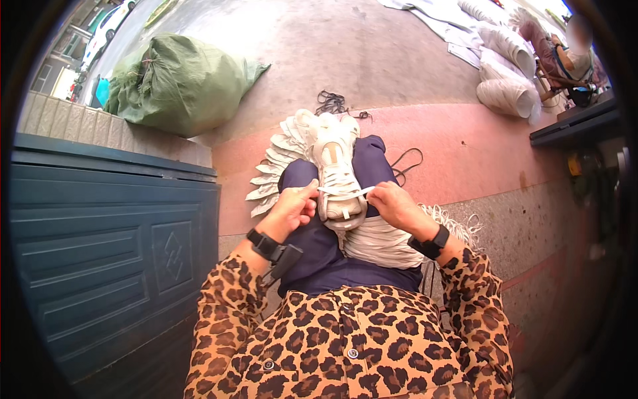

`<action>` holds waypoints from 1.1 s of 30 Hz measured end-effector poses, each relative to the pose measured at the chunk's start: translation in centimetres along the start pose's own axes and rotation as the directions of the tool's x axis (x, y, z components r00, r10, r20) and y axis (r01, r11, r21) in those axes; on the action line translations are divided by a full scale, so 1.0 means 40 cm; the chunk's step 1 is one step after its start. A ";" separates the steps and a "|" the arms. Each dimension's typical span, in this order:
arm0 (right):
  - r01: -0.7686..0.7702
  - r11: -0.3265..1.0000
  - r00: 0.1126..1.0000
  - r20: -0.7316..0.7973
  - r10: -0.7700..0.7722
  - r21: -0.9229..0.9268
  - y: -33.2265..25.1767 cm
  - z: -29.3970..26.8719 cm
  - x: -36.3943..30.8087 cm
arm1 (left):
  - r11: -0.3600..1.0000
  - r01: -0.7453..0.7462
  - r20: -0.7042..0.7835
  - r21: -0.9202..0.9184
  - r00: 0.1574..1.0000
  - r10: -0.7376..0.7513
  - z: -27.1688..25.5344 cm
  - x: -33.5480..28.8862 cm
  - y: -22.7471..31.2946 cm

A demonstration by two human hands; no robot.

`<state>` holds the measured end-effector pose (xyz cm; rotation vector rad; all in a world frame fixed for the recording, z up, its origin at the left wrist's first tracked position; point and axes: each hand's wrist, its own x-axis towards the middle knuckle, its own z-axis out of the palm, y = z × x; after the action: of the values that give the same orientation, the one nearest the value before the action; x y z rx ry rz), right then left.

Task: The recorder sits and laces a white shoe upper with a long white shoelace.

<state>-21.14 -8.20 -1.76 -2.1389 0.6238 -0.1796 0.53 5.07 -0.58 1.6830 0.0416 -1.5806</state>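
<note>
A cream-white sneaker [335, 151] rests between my knees, its heel opening toward me or away, I cannot tell which. White shoelace [342, 195] runs across it, pulled out to both sides. My left hand [294, 207] pinches the lace on the left side of the shoe. On the other side, my right hand [396, 205] grips the lace between thumb and fingers. Both hands stay just above the shoe, beside its edges. Beneath my right forearm lies a bundle of white laces [382, 245] across my thigh.
Several cream shoe uppers [271, 167] fan out in a row beyond my left knee. Dark laces [331, 102] lie on the floor ahead. A green sack [183, 86] stands far left, above a blue panelled door [106, 246]. White rolled stacks [508, 93] and a seated person [565, 56] are far right.
</note>
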 end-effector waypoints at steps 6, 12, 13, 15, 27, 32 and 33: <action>0.083 0.933 0.960 -0.222 -0.169 -0.349 0.007 0.042 0.021 | 0.910 -0.293 -0.102 -0.294 0.956 0.275 0.024 0.058 -0.002; 0.114 0.894 0.972 -0.139 -0.191 -0.434 -0.003 0.053 0.030 | 0.539 -0.433 -0.139 -0.723 0.855 0.500 -0.128 0.015 0.149; 0.092 0.876 0.983 -0.097 -0.156 -0.473 -0.006 0.052 0.031 | 0.485 -0.470 -0.116 -0.738 0.795 0.595 -0.174 -0.011 0.181; 0.144 0.802 0.977 -0.044 -0.207 -0.579 -0.014 0.055 0.032 | 0.393 -0.582 -0.278 -0.712 0.748 0.603 -0.246 -0.060 0.228; 0.032 0.874 0.972 -0.188 -0.140 -0.485 -0.010 0.058 0.023 | 0.380 -0.522 0.173 0.763 0.732 0.659 -0.031 -0.044 -0.072; 0.045 0.880 0.975 -0.173 -0.143 -0.473 -0.013 0.061 0.019 | -0.043 -0.444 0.253 0.895 0.426 0.869 0.018 -0.044 -0.082; 0.044 0.889 0.971 -0.188 -0.144 -0.457 -0.012 0.064 0.021 | -0.056 -0.458 0.259 0.887 0.391 0.883 0.020 -0.043 -0.080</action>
<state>-19.34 -6.54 -3.01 -2.6266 0.7430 -0.3563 -2.18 7.61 -0.67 2.1445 -1.5623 -0.2045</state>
